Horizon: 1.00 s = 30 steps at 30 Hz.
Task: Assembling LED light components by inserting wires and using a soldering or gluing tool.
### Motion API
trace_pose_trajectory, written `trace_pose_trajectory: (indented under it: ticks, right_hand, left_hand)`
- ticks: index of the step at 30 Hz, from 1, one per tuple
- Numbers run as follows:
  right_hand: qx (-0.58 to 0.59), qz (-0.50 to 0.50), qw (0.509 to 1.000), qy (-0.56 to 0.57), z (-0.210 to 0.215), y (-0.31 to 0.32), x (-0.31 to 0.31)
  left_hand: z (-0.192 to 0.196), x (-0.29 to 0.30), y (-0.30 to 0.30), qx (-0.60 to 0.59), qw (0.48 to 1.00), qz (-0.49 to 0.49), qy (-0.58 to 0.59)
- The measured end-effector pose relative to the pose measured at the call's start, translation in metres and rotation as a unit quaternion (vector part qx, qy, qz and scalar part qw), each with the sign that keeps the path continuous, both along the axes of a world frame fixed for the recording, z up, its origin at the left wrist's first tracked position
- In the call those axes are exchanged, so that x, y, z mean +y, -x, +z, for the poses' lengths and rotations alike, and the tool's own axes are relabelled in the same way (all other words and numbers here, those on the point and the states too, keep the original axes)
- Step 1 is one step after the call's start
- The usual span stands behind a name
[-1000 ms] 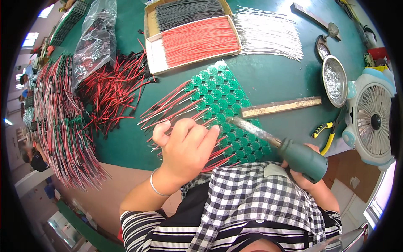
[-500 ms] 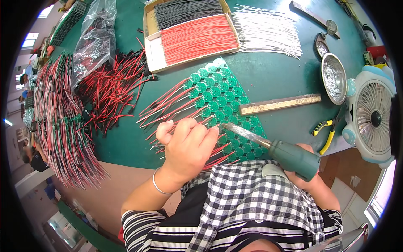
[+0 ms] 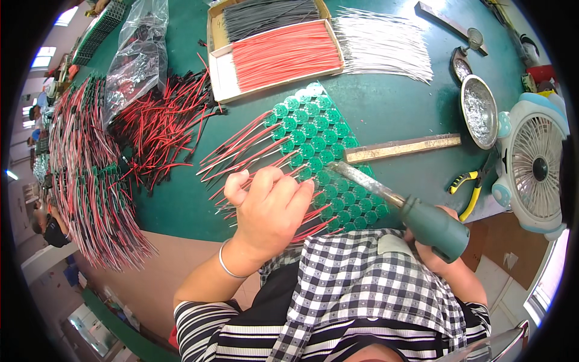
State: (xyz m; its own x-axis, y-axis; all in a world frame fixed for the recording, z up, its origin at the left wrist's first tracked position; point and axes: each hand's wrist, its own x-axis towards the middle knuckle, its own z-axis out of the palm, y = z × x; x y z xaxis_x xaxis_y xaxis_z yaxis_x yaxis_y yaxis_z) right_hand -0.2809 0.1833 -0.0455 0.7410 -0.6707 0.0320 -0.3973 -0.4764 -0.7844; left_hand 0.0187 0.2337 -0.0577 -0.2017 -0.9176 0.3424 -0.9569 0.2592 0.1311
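Head view: your left hand (image 3: 269,208) pinches red wires (image 3: 241,151) against the green panel of round boards (image 3: 319,151); your right hand (image 3: 443,253), largely hidden, seems closed around the soldering iron (image 3: 416,214). A slipping tip could scorch fingers or insulation. Upper left lies a clear plastic bag (image 3: 136,57); behind, an open cardboard box (image 3: 220,72) of red wire.
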Motion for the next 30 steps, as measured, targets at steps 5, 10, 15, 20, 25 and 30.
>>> trace_pose_trajectory:
  ticks: [5, 10, 15, 20, 25, 30]
  right_hand:
    - [-0.034, -0.024, 0.999, 0.008, -0.006, 0.007, 0.009]
    - [-0.027, -0.013, 0.999, -0.037, -0.010, 0.016, 0.020]
    - [-0.009, -0.017, 1.000, -0.019, -0.020, 0.019, 0.031]
    - [0.019, -0.014, 1.000, -0.013, -0.033, 0.027, 0.038]
    - [-0.003, -0.031, 0.999, 0.026, -0.040, 0.026, 0.041]
    - [-0.030, -0.057, 0.997, 0.035, -0.037, 0.019, 0.038]
  left_hand:
    - [0.001, 0.000, -0.001, -0.012, 1.000, -0.001, -0.004]
    - [0.004, 0.008, 0.004, -0.012, 1.000, -0.005, 0.004]
    - [-0.001, 0.012, 0.010, 0.000, 1.000, -0.009, 0.007]
    - [-0.005, 0.011, 0.011, -0.008, 1.000, -0.005, 0.016]
    - [-0.005, 0.011, 0.012, -0.015, 1.000, -0.004, 0.015]
    - [-0.006, 0.011, 0.012, -0.015, 1.000, -0.004, 0.012]
